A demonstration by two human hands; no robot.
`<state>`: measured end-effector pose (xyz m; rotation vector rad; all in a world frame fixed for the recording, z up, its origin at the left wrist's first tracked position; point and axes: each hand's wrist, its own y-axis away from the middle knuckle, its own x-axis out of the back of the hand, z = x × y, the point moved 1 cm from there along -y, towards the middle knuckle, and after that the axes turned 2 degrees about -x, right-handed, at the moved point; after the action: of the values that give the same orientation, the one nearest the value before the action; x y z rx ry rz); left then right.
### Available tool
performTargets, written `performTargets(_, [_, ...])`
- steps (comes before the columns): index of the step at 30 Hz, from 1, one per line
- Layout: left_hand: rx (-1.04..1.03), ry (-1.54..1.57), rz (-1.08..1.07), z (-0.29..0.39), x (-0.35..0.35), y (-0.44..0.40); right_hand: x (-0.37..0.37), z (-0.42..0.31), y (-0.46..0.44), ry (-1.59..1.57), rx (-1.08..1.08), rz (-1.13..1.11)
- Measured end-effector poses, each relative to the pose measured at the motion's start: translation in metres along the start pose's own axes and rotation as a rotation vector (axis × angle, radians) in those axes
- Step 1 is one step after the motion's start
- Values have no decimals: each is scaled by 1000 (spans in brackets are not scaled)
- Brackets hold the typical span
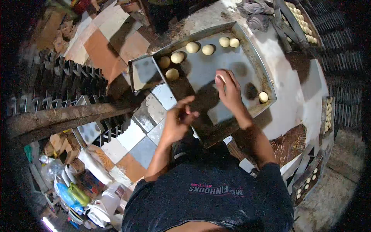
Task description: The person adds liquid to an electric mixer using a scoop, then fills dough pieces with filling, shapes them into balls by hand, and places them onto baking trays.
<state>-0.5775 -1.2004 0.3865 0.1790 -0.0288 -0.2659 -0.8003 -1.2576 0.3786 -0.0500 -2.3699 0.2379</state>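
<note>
The right hand (228, 87) is hovering over the middle of a large metal tray (205, 65); its fingers are curling around a small pale dough piece (221, 78), which is showing only in part between the thumb and the fingertips; the left hand (178, 121) is hanging at the tray's left edge, its fingers loosely parting and holding nothing visible; blur is hiding whether it is touching the rim. Eight round dough balls (192, 47) are resting in the tray; six are lining the far wall in an uneven row, the rightmost two sitting side by side; one is sitting nearer, by the left wall, and one is lying alone near the right-hand corner; dark patches are marking the bare metal between them. A smaller tray (145, 69) is lying just beside the large one, on the left; tiles (127, 137) are showing below it; along the right, further rounds (301, 23) are sitting in other trays; the person is wearing a dark T-shirt (216, 205) with lettering appearing upside down.
</note>
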Motion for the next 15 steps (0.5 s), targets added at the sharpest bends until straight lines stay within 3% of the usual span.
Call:
performTargets(1, [54,252,104,3,12,1,-13,19,-1,-4,4,-6])
performTargets(3, [-146,-63,244,-3,48,-1,-39,50,0,515,189,-117])
performTargets(4, [-115,-124,316,1,61,1,-35,48,0,511,194,-110])
performTargets(6, [-116,-201,447,-3,79,0,-23,41,2,414,115,-322])
performTargets(8, [-124,-256,463,1,79,-6,-8,30,5,485,82,-302])
performTargets(10, [-371,-849,311,23,60,-23,22,-5,12,418,216,-1])
performTargets(11, [-523,-945,355,22,51,-42,31,-12,18,415,216,18])
performTargets(12, [-566,-1264,314,15,51,-65,39,-18,27,282,228,70])
performTargets(14, [-273,-1686,328,-31,60,-109,61,-31,53,147,252,153])
performTargets(15, [-393,-1714,336,-43,60,-121,75,-37,67,146,275,179])
